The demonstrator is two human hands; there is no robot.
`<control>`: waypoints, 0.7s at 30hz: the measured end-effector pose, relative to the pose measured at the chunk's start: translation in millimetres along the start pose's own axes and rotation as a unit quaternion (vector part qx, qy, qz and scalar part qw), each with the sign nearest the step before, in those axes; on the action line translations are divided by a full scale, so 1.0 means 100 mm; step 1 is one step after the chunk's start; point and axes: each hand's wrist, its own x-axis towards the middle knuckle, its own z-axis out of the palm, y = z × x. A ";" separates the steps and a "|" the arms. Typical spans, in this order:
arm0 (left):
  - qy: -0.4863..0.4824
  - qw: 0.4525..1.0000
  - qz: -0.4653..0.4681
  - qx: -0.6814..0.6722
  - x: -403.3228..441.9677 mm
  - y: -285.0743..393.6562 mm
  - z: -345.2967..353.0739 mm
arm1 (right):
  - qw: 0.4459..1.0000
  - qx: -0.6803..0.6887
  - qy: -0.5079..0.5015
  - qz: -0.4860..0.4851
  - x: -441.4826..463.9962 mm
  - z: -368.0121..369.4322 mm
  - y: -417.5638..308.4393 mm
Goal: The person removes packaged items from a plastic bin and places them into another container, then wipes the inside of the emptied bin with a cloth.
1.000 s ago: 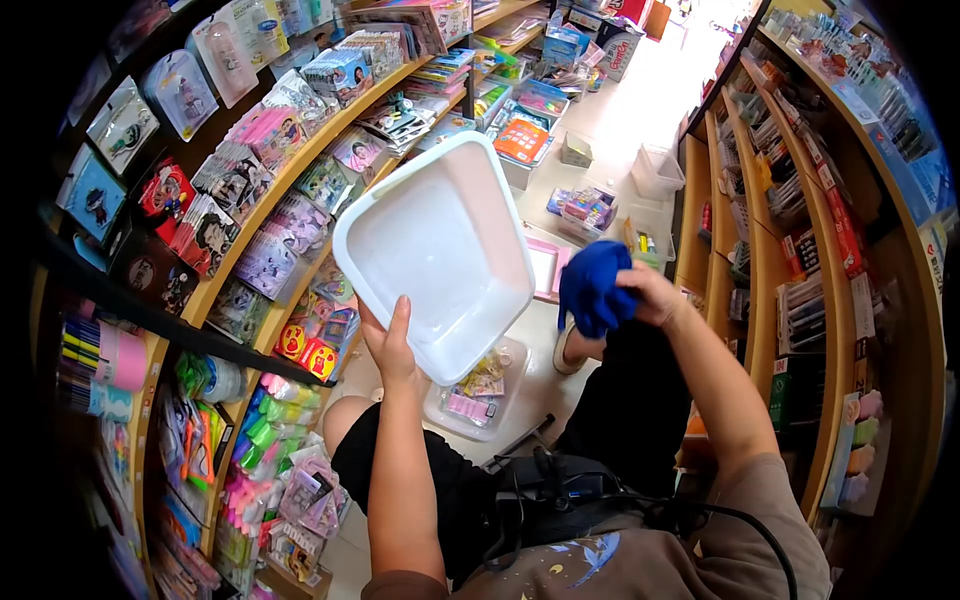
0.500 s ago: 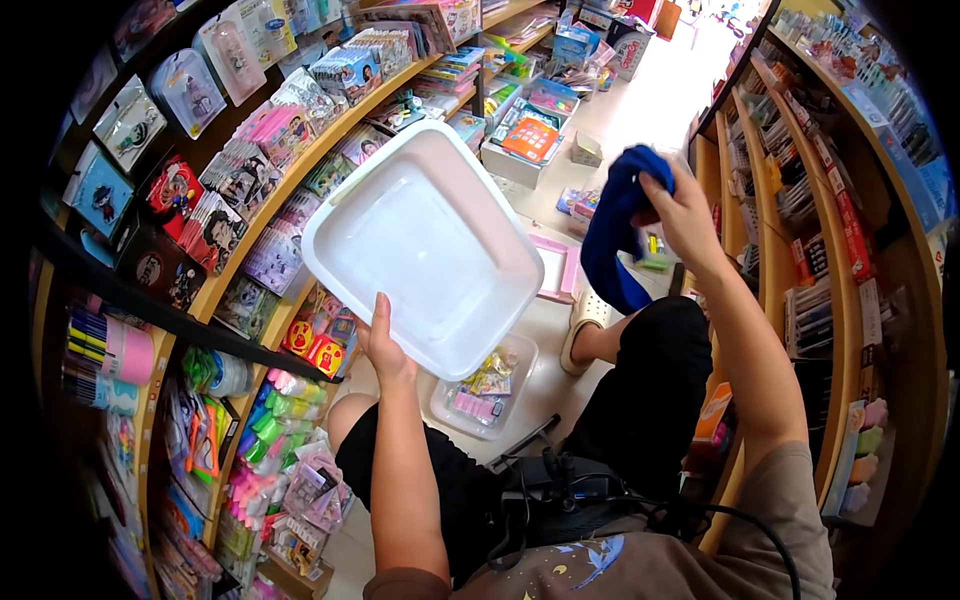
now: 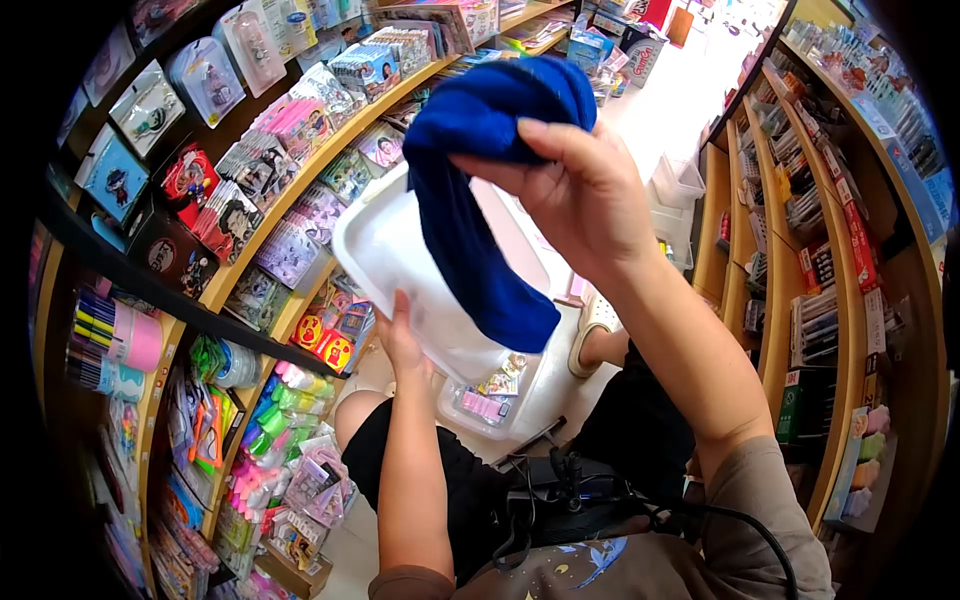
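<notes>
My left hand [image 3: 402,345] grips the near left rim of a white plastic basin [image 3: 385,235], thumb on the inner side. The basin is tilted, and its inside is partly hidden. In front of it my right hand [image 3: 585,190] pinches a dark blue cloth [image 3: 455,235], bunched at the top with one end hanging down over the basin. Whether the cloth touches the basin I cannot tell. Below, on the floor, stands a clear plastic tub [image 3: 480,415] with small colourful packets inside.
Shelves [image 3: 275,235] packed with cards, packets and pens curve along my left. Wooden shelves [image 3: 770,230] with boxed goods line the right. A beige clog [image 3: 595,335] on my foot is on the floor, near clear plastic bins [image 3: 678,185]. A box [image 3: 640,55] stands farther back.
My right hand has brought the blue cloth left, from beside the basin to in front of it. The basin has shifted slightly right and tilted differently, still in my left hand.
</notes>
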 end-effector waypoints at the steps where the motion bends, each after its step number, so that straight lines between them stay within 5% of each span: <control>1: -0.001 1.000 -0.004 0.016 -0.02 -0.02 0.02 | 1.000 -0.001 -0.001 -0.007 0.07 0.03 0.00; 7: -0.018 0.998 -0.043 0.049 -0.02 -0.11 0.03 | 0.992 0.053 -0.096 -0.066 0.42 0.30 -0.26; 13: -0.030 0.989 -0.109 -0.096 0.13 -0.33 -0.21 | 0.974 0.102 -0.201 -0.030 0.40 0.36 -0.37; 15: -0.021 0.980 -0.148 -0.128 0.16 -0.32 -0.27 | 0.998 -0.027 -0.040 -0.044 0.18 0.36 -0.31; 21: -0.026 0.972 -0.174 -0.156 -0.02 -0.03 -0.03 | 0.958 -0.203 0.014 0.205 -0.38 -0.32 -0.06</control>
